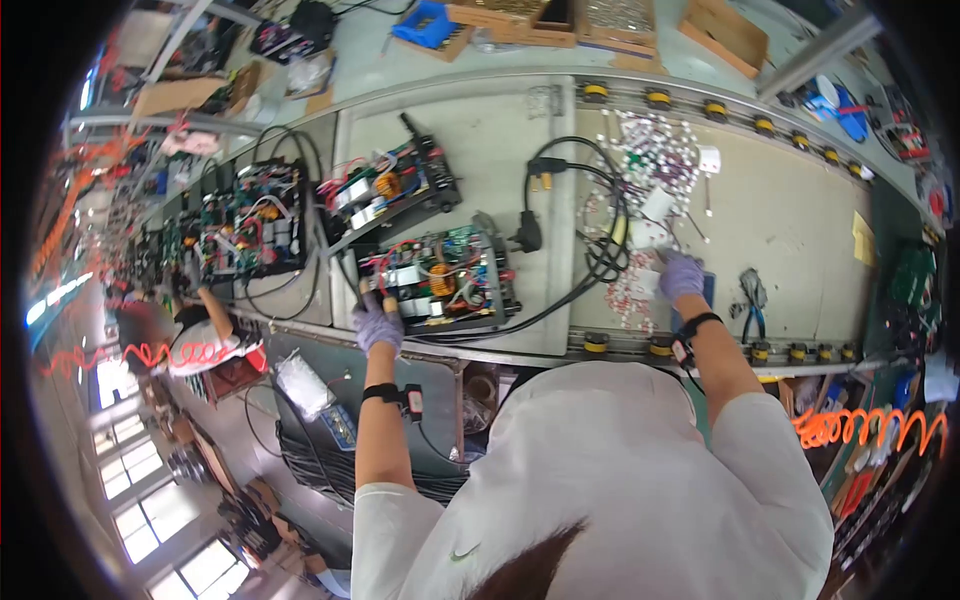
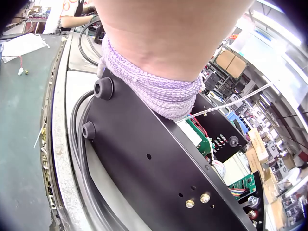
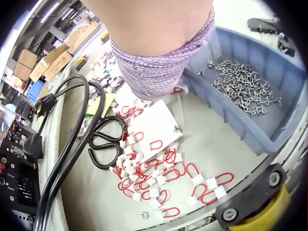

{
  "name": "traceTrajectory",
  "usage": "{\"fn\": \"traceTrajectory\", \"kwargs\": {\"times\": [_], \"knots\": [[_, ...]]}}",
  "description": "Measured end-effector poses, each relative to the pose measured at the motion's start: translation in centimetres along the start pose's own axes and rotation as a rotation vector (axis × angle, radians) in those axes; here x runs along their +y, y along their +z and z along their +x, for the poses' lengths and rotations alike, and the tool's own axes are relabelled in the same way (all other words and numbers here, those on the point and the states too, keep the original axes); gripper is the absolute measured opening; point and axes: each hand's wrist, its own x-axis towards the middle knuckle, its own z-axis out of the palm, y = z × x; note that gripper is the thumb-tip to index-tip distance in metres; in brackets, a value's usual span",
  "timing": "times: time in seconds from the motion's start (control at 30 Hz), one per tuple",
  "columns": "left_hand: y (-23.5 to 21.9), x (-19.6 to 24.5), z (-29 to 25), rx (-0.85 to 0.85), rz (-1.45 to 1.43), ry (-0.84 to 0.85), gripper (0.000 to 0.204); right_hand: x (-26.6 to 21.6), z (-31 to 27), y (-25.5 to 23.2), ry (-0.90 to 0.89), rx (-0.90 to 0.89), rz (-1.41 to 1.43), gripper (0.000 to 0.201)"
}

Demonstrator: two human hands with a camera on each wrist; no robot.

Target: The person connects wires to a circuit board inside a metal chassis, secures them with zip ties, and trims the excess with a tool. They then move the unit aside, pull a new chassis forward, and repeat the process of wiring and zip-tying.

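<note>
My left hand point(image 1: 378, 322), in a purple knit glove, holds the left end of an open black electronics unit point(image 1: 440, 275). Its fingers straddle the case wall. In the left wrist view the glove point(image 2: 154, 91) crosses the edge of the unit's black case point(image 2: 144, 154), which hides the fingers. My right hand point(image 1: 682, 277), also gloved, is down among small white connectors with red wire loops point(image 3: 149, 175). In the right wrist view a white rectangular piece point(image 3: 154, 130) lies just below the glove point(image 3: 149, 72), and the fingers are hidden; I cannot tell what they hold.
A blue bin point(image 3: 226, 103) of small metal screws stands beside my right hand. Black-handled scissors point(image 3: 106, 144) and a thick black cable point(image 1: 620, 220) lie nearby. Pliers point(image 1: 752, 300) lie further right. A second electronics unit point(image 1: 395, 185) sits behind the first. Another person works far left.
</note>
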Motion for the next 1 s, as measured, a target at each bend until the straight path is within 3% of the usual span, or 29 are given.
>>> {"fn": "traceTrajectory", "kwargs": {"times": [0.23, 0.3, 0.33, 0.43, 0.53, 0.67, 0.7, 0.8, 0.93, 1.0], "knots": [[-1.8, 1.0, -1.4, -0.027, -0.033, 0.006, 0.068, 1.8, -1.3, -0.2, 0.042, 0.127, 0.077, 0.026], [-1.4, 1.3, -1.7, 0.025, -0.013, 0.029, 0.068, 2.0, -1.3, -0.4, 0.091, 0.138, 0.102, 0.027], [-1.9, 1.7, -1.8, -0.060, -0.058, -0.013, 0.070, 1.6, -1.7, -0.9, 0.119, 0.143, 0.116, 0.027], [-2.3, 2.7, -2.8, -0.043, -0.079, -0.013, 0.069, 0.5, -3.3, -3.3, 0.185, 0.149, 0.151, 0.030], [-2.9, 3.3, -4.2, 0.004, -0.126, 0.015, 0.068, 0.3, -4.3, -3.2, 0.244, 0.292, 0.475, 0.033], [-3.8, 4.2, -5.4, -0.048, -0.157, 0.041, 0.071, 1.5, -4.1, -0.3, 0.267, 0.540, 0.693, 0.032], [-4.3, 4.4, -5.8, -0.064, -0.168, 0.048, 0.071, 1.4, -4.3, -0.4, 0.315, 0.569, 0.618, 0.031], [-4.5, 4.7, -6.1, -0.081, -0.171, 0.062, 0.072, 1.0, -5.5, -1.7, 0.319, 0.385, 0.697, 0.030], [-5.0, 3.9, -5.3, -0.119, -0.186, 0.145, 0.072, -3.3, -9.5, -6.9, 0.340, 0.235, 0.723, 0.034], [-4.5, 3.4, -4.7, -0.122, -0.183, 0.217, 0.073, -4.1, -9.6, -6.8, 0.407, 0.260, 0.570, 0.031]]}}
